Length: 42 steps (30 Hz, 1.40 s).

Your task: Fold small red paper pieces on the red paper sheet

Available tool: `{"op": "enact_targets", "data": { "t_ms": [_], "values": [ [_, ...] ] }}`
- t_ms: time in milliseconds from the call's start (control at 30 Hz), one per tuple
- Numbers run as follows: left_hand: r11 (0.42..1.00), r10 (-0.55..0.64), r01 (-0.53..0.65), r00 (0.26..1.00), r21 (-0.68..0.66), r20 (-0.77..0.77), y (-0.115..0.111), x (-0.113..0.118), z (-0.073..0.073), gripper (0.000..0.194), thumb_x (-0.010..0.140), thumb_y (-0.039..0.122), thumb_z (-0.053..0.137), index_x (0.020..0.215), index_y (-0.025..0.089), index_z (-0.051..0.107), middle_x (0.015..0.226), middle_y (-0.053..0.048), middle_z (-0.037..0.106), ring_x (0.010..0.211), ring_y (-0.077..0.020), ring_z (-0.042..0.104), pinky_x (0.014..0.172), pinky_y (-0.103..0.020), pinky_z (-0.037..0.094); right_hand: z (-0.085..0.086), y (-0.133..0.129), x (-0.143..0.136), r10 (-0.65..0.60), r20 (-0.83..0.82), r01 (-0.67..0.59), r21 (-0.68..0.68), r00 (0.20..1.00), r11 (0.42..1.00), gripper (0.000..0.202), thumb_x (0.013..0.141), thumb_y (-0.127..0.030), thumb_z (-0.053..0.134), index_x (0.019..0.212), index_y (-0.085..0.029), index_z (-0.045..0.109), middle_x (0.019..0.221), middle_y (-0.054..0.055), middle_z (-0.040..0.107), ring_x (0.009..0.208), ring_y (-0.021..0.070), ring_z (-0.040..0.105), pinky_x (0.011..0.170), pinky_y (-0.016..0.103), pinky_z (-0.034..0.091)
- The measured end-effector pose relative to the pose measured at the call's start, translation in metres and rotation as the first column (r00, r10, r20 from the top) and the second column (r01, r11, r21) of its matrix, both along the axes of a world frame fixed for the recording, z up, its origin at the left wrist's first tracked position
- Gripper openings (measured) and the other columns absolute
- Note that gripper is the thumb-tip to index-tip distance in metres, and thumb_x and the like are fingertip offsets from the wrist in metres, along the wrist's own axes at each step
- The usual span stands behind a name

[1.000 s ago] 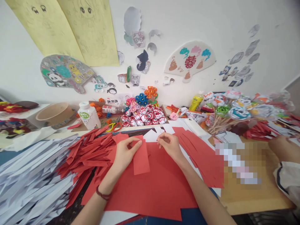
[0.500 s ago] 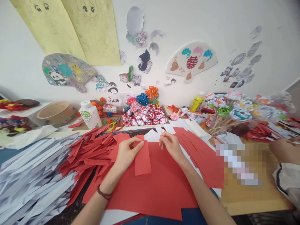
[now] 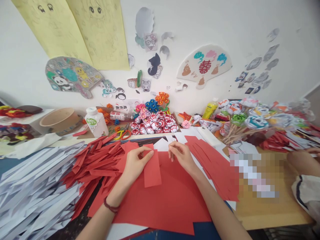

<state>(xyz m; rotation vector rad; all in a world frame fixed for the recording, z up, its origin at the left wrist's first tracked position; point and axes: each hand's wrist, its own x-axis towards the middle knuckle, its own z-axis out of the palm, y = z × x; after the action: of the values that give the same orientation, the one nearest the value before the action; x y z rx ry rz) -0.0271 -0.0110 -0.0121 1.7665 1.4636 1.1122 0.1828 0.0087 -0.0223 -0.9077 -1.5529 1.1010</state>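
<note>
My left hand is closed on a red paper strip, with the thumb pressed on its upper part. That strip hangs over a large red paper sheet spread in front of me. Just right of it, my right hand is raised over the sheet's top edge, its fingers bent together. Whether anything sits in those fingers I cannot make out. Folded red paper strips are heaped to the left of my left hand. Flat cut red strips lie to the right of my right hand.
Folded white strips cover the left side. Behind stand a white bottle, scissors and red-and-white paper flowers. More paper flowers on sticks are at the right, near another person's arm over a brown board.
My right hand's fingers have curled in slightly closer together. My left hand and its red strip are almost still. The other person's arm at the right has shifted a little.
</note>
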Motion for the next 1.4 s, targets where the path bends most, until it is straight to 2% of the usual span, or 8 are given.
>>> {"op": "enact_targets", "data": {
  "t_ms": [267,400,567,667,800,967,1167,1400],
  "values": [
    [1.000,0.011,-0.011,1.000,0.006,-0.008,0.002,-0.002,-0.004,0.031,0.081,0.045,0.059,0.084,0.017,0.072,0.073,-0.002,0.068,0.060,-0.0132,0.051,0.057,-0.023,0.037,0.018,-0.012,0.004,-0.005,-0.049,0.006,0.019,0.999,1.000,0.024,0.086,-0.022,0.049,0.062,-0.019,0.053,0.058,-0.002,0.055,0.049,0.0107,0.052,0.051,0.024,0.042],
    [0.999,0.033,-0.033,0.999,-0.013,-0.023,0.004,-0.004,-0.005,0.034,0.080,0.048,0.059,0.085,0.017,0.072,0.076,-0.002,0.070,0.063,-0.0149,0.055,0.058,-0.024,0.039,0.019,-0.077,0.040,-0.148,0.057,0.146,0.047,0.987,0.988,0.031,0.087,-0.026,0.051,0.057,-0.020,0.052,0.052,-0.002,0.054,0.049,0.0122,0.052,0.052,0.025,0.041],
    [0.998,-0.027,0.024,0.997,-0.055,-0.066,0.003,-0.001,-0.005,0.036,0.078,0.050,0.059,0.087,0.017,0.071,0.081,-0.003,0.072,0.072,-0.0190,0.061,0.065,-0.026,0.043,-0.029,-0.186,0.108,-0.348,0.306,0.393,-0.099,0.886,0.914,0.053,0.091,-0.040,0.049,0.040,-0.025,0.046,0.034,0.002,0.047,0.032,0.0159,0.046,0.041,0.030,0.038],
    [0.991,-0.116,0.110,0.989,-0.072,-0.087,0.002,0.006,-0.007,0.035,0.079,0.049,0.058,0.088,0.018,0.071,0.083,-0.004,0.072,0.076,-0.0204,0.063,0.069,-0.028,0.046,-0.038,-0.214,0.128,-0.376,0.332,0.415,-0.055,0.865,0.908,0.043,0.086,-0.040,0.055,0.045,-0.027,0.057,0.050,0.008,0.061,0.049,0.0221,0.060,0.050,0.034,0.048],
    [0.977,-0.178,0.175,0.984,-0.122,-0.019,0.000,0.015,-0.010,0.034,0.079,0.047,0.059,0.093,0.018,0.070,0.091,-0.005,0.073,0.077,-0.0207,0.064,0.068,-0.028,0.048,-0.012,-0.183,0.103,-0.334,0.256,0.366,-0.089,0.907,0.926,0.016,0.087,-0.036,0.058,0.096,-0.031,0.071,0.100,0.008,0.067,0.078,0.0204,0.065,0.067,0.032,0.054],
    [0.979,-0.176,0.176,0.984,-0.100,0.005,0.001,0.017,-0.007,0.033,0.077,0.045,0.061,0.096,0.019,0.070,0.095,-0.005,0.073,0.074,-0.0192,0.064,0.066,-0.027,0.049,0.006,-0.082,0.027,-0.163,0.256,0.185,-0.065,0.953,0.981,0.056,0.084,-0.037,0.064,0.136,-0.030,0.046,0.120,0.007,0.059,0.102,0.0194,0.059,0.090,0.036,0.049],
    [0.990,0.099,-0.084,0.984,0.109,-0.145,0.002,0.006,-0.003,0.031,0.083,0.042,0.056,0.102,0.022,0.068,0.089,0.000,0.073,0.063,-0.0146,0.060,0.061,-0.024,0.044,-0.014,0.010,-0.033,0.132,0.081,-0.122,-0.122,0.988,0.985,0.039,0.076,-0.049,0.070,0.102,-0.021,0.069,0.098,0.006,0.069,0.090,0.0211,0.064,0.080,0.033,0.051],
    [0.974,0.186,-0.159,0.968,0.162,-0.168,0.002,-0.003,-0.012,0.023,0.085,0.037,0.056,0.100,0.023,0.068,0.088,0.002,0.073,0.066,-0.0142,0.063,0.065,-0.023,0.046,-0.027,0.010,-0.032,0.101,0.048,-0.088,-0.219,0.994,0.972,0.032,0.071,-0.046,0.074,0.081,-0.016,0.072,0.081,0.004,0.071,0.076,0.0185,0.064,0.071,0.029,0.049]
  ]
}}
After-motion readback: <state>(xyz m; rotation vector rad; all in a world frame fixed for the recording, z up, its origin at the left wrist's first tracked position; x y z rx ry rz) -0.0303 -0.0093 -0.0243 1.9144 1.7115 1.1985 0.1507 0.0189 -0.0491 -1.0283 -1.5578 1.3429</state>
